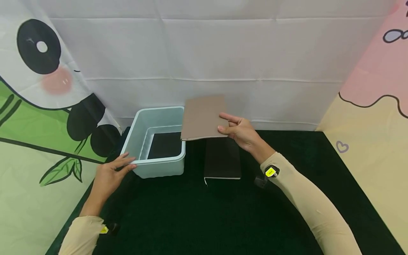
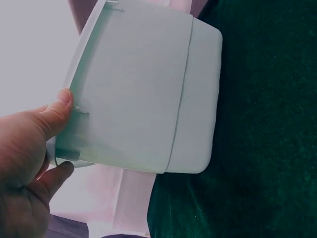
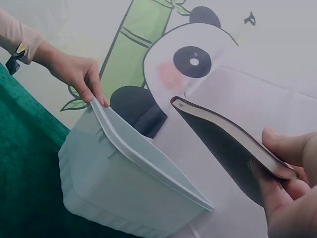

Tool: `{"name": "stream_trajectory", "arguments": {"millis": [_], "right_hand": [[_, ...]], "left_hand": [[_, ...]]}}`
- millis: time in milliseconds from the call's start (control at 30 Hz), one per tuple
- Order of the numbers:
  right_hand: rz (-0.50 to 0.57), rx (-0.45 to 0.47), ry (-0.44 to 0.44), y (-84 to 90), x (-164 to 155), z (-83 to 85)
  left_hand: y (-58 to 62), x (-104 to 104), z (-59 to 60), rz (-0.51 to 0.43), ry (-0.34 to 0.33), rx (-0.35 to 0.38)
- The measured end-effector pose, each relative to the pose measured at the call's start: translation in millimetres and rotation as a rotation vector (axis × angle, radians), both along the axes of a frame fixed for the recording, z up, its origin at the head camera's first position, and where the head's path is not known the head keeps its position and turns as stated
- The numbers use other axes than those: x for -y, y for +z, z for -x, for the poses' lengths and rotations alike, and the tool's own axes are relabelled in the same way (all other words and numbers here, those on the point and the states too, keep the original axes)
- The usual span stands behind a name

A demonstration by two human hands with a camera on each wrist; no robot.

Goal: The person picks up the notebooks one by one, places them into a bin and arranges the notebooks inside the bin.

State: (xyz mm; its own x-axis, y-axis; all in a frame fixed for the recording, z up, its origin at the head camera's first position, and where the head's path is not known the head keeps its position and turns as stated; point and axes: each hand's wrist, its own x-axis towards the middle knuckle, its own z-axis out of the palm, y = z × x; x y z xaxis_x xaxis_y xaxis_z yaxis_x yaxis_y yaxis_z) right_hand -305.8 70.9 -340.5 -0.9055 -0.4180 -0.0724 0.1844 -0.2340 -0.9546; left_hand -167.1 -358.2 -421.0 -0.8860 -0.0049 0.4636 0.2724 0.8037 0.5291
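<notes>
A brown soft-cover notebook (image 1: 204,117) is held up by my right hand (image 1: 240,131), which pinches its right edge, thumb on one cover and fingers on the other. In the right wrist view the notebook (image 3: 223,144) shows its page edges. Its left edge overlaps the right rim of a light blue plastic bin (image 1: 159,168). My left hand (image 1: 111,173) grips the bin's rim at the near left corner, thumb and fingers on either side. Inside the bin lies a flat black item (image 1: 164,145), partly hidden by the near wall.
Right of the bin, a black notebook (image 1: 222,159) with a ribbon marker lies on the dark green cloth-covered table (image 1: 204,219). Its far part is hidden under the raised notebook. A white curtain (image 1: 216,49) hangs behind the table, with printed cartoon cloths at both sides.
</notes>
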Motion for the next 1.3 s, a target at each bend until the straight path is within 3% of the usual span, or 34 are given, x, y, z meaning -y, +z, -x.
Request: {"name": "stream_trajectory", "arguments": {"millis": [267,500,900,1300], "right_hand": [[0.017,-0.016,0.051,0.8,27.1,7.3],[0.035,-0.017,0.043,-2.6,52.3,12.6],[-0.066,-0.016,0.036,-14.1,104.3,19.4],[-0.176,-0.033,0.070,-18.6,152.1,24.6]], "left_hand": [[-1.4,-1.1,1.9,0.000,-0.004,-0.015],[2.7,-4.1,3.7,-0.005,-0.011,-0.003],[2.0,-3.5,1.1,-0.019,0.002,0.057],[0.0,0.1,-2.5,-0.004,0.015,0.043]]}}
